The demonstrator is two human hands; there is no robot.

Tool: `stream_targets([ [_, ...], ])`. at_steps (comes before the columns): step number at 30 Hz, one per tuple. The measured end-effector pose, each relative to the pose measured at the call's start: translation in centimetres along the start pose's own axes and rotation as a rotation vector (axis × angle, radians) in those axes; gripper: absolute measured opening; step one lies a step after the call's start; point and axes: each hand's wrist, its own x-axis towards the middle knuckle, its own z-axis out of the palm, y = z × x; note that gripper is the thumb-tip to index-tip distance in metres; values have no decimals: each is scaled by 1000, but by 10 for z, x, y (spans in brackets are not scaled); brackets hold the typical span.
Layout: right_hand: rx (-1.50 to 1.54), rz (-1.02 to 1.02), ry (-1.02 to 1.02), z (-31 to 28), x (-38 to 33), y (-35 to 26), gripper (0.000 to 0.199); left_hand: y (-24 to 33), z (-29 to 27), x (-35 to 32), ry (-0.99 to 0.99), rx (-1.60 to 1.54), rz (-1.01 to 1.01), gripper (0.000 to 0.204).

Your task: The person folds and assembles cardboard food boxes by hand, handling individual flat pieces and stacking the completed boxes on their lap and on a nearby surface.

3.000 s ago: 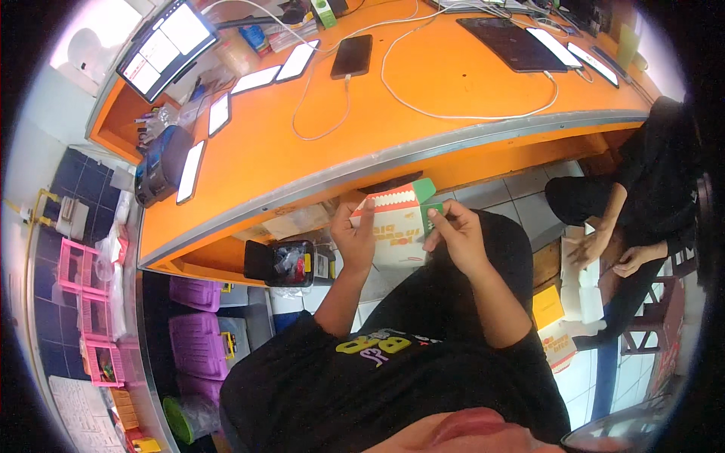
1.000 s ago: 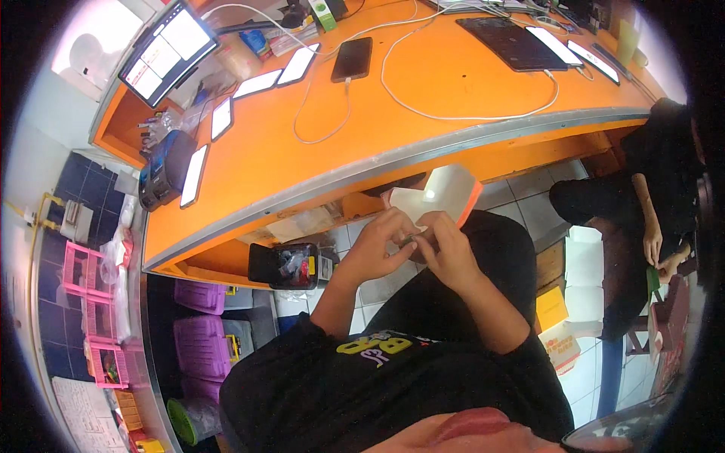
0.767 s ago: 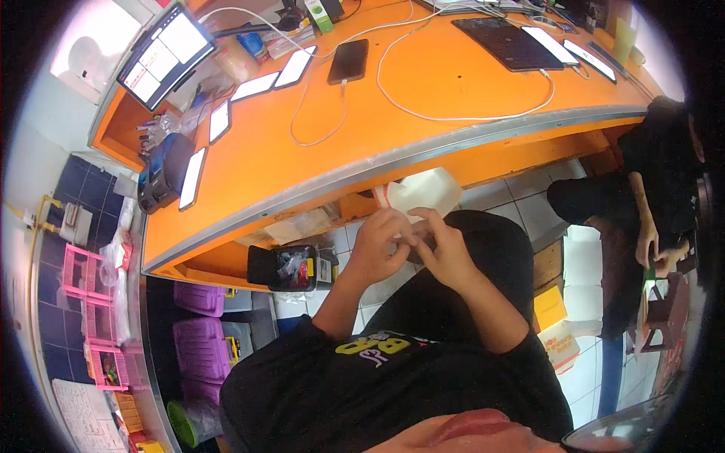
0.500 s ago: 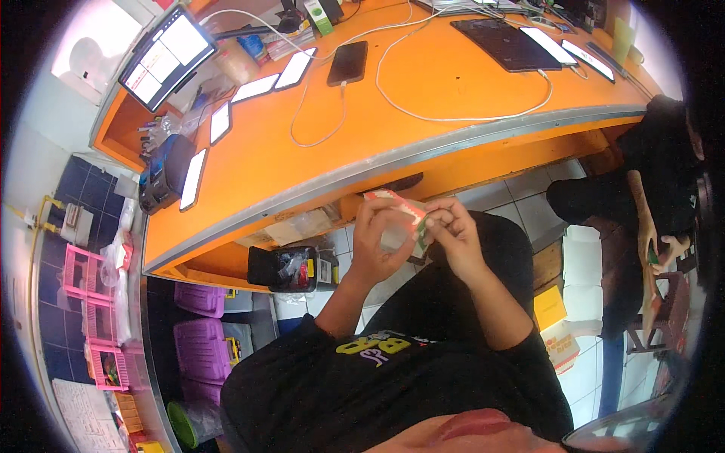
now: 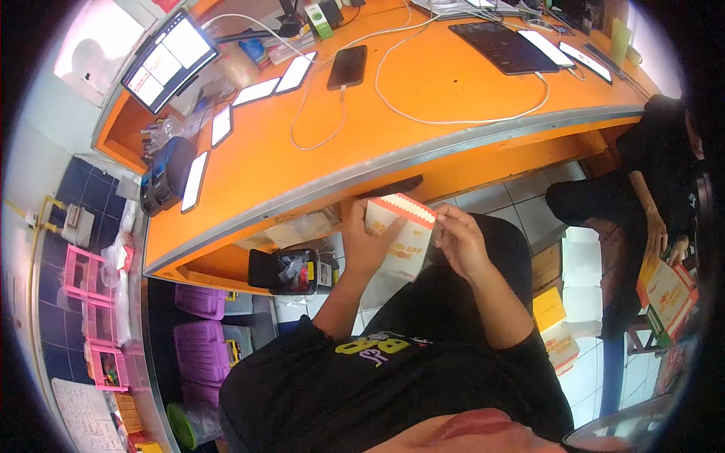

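Observation:
A small white paper food box (image 5: pixel 410 248) with a red, zigzag-patterned top edge and orange print is held over my lap, in front of the orange desk's edge. My left hand (image 5: pixel 365 245) grips its left side, the thumb laid across the printed face. At the upper right corner, the bent fingers of my right hand (image 5: pixel 462 240) pinch the edge. The far side of the box and some of my fingertips are hidden.
Phones (image 5: pixel 347 68), a tablet (image 5: pixel 502 47) and white cables lie on the orange desk (image 5: pixel 423 90). Purple bins (image 5: pixel 202 351) stand below left. On the right, another person's hand (image 5: pixel 655 230) is at a similar printed box (image 5: pixel 671 296); flat white cartons (image 5: pixel 581 264) lie nearer.
The box has turned in my hands, so its printed face now shows instead of a thin edge and green part. The co-worker's printed box has swung into fuller view.

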Motion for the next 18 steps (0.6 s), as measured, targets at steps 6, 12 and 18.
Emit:
stream_targets([
  [6,-318,-189,88,1,3,11,10,8,0,-4,-33,38,-33,40],
  [12,-888,-521,125,2,4,21,20,6,0,-9,-44,15,72,28],
  [18,-970,-252,129,11,-5,14,13,-1,4,-11,-64,-214,44,21],
])
